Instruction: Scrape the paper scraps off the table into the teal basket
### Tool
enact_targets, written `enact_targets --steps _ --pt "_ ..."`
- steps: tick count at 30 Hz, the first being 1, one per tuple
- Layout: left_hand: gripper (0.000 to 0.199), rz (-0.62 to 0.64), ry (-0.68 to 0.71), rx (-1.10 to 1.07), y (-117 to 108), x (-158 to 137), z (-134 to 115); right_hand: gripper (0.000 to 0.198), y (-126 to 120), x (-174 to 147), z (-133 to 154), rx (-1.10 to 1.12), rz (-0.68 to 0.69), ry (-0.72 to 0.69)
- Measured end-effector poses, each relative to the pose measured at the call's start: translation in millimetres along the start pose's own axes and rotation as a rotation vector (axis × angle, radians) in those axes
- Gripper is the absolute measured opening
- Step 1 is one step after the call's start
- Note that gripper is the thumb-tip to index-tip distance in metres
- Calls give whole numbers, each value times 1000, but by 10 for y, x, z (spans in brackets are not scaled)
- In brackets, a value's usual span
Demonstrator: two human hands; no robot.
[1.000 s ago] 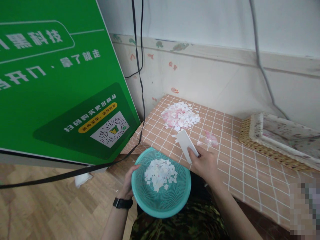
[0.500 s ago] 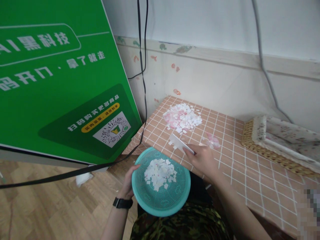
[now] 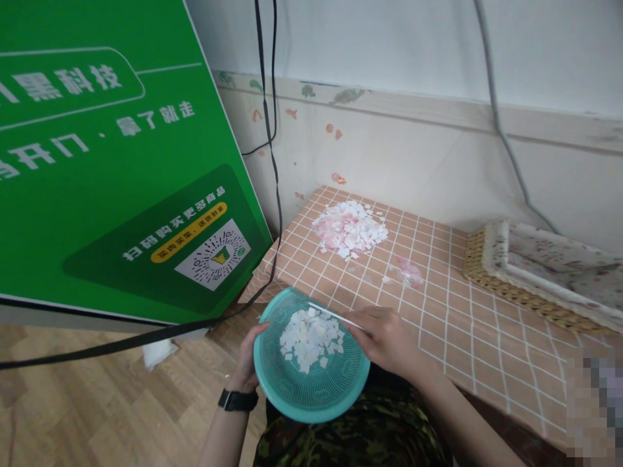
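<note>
My left hand grips the left rim of a teal plastic colander, held just off the table's front edge. Inside it lies a heap of small white paper pieces. My right hand is closed on a thin, flat white card, seen nearly edge-on over the colander's far rim. On the table, a larger pile of white and pink paper pieces sits beyond the colander. A small pinkish clump, partly see-through, lies to the right of that pile.
The table wears a brown checked cloth. A fabric-lined wicker basket stands at its right. A green cabinet panel rises on the left, with a black strap hanging in front. Behind is a wall with a grey cable.
My right hand has moved the card from the tabletop toward me and over the colander's rim. The few pieces by the card are gone from the table edge. My left hand keeps its hold.
</note>
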State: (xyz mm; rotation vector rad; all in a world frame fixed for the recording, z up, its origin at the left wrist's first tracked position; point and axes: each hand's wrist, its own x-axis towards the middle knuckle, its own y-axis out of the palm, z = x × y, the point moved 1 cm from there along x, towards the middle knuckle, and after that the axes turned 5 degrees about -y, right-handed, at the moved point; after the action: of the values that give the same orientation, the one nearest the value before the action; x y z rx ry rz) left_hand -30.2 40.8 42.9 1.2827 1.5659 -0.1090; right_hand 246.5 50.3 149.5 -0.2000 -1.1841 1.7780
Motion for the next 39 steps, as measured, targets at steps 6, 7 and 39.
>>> enact_targets --steps 6,7,39 --pt "13 -11 -7 -3 -3 13 12 20 -530 -201 -557 -138 -248 217" --pt "13 -10 -1 2 -2 14 14 21 -641 -225 -690 -176 -281 262" --pt "9 -88 -25 80 94 -27 88 31 -1002 -700 -779 -403 -255 484"
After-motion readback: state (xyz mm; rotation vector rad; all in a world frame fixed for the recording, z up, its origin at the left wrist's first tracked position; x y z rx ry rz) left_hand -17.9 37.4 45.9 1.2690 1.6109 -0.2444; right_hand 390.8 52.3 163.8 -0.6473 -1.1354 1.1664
